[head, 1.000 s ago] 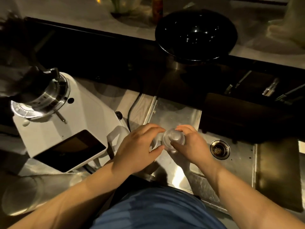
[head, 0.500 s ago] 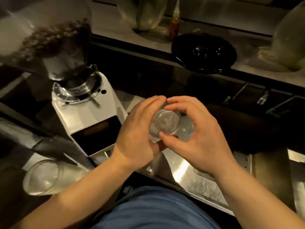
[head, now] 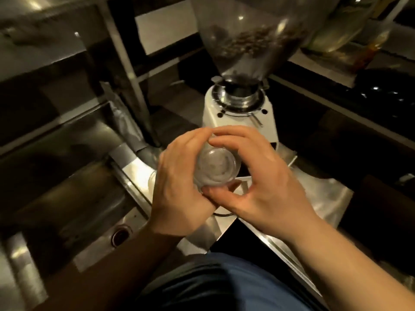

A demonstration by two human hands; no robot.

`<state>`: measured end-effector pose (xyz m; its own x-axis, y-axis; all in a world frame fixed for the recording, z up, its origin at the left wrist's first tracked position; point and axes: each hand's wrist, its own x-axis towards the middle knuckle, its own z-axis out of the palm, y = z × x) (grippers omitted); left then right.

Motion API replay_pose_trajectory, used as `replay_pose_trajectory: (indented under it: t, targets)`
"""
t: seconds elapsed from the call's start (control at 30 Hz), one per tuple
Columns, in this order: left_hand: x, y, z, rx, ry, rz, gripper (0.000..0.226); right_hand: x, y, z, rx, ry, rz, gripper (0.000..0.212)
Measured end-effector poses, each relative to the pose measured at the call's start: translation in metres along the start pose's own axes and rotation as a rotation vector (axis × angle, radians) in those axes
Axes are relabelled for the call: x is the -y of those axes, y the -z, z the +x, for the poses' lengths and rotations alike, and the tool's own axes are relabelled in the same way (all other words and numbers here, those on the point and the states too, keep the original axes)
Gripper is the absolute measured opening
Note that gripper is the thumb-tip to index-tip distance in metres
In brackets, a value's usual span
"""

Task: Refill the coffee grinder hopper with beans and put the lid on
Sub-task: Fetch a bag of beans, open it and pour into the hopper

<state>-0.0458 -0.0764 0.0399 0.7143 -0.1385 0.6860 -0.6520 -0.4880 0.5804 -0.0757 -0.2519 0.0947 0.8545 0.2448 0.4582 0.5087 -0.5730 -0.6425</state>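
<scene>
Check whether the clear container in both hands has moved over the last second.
Yes. The clear container, held by left hand and right hand, was right of the white grinder; now it is directly before it.

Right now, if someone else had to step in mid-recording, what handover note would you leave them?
Left hand and right hand: both grip one small clear round container, fingers curled around its rim, held in front of the grinder.
Hopper: seated on the white grinder, partly filled with beans. Its top is out of frame, so whether a lid is on cannot be told.
Done: some beans are in the hopper.
Left: whether the held piece is a lid or a cup is unclear; finish any refill, then put the lid on the hopper.
</scene>
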Motion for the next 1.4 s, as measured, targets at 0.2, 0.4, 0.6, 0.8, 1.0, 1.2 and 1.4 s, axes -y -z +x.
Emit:
replay_pose_trajectory:
  t: [0.2, 0.4, 0.6, 0.8, 1.0, 1.2, 1.4]
  targets:
    - [0.048, 0.036, -0.034, 0.006, 0.237, 0.108, 0.095, 0.004, -0.052, 0.031, 0.173, -0.005, 0.057, 0.060]
    - [0.072, 0.050, -0.051, 0.079, 0.481, 0.033, 0.099, 0.001, -0.087, 0.046, 0.329, -0.071, -0.060, 0.058]
    - [0.086, 0.062, -0.051, 0.259, 0.667, 0.034, 0.122, -0.003, -0.100, 0.057, 0.372, -0.224, -0.042, 0.055]
    - [0.095, 0.057, -0.060, 0.289, 0.690, -0.027, 0.114, -0.013, -0.111, 0.056, 0.414, -0.281, -0.025, 0.054]
    - [0.101, 0.055, -0.065, 0.311, 0.721, -0.066, 0.103, -0.019, -0.116, 0.055, 0.447, -0.290, -0.033, 0.053]
    - [0.105, 0.052, -0.070, 0.314, 0.751, -0.071, 0.100, -0.022, -0.121, 0.056, 0.536, -0.351, -0.023, 0.075]
    - [0.111, 0.049, -0.075, 0.333, 0.761, -0.079, 0.104, -0.025, -0.123, 0.052, 0.540, -0.374, -0.029, 0.090]
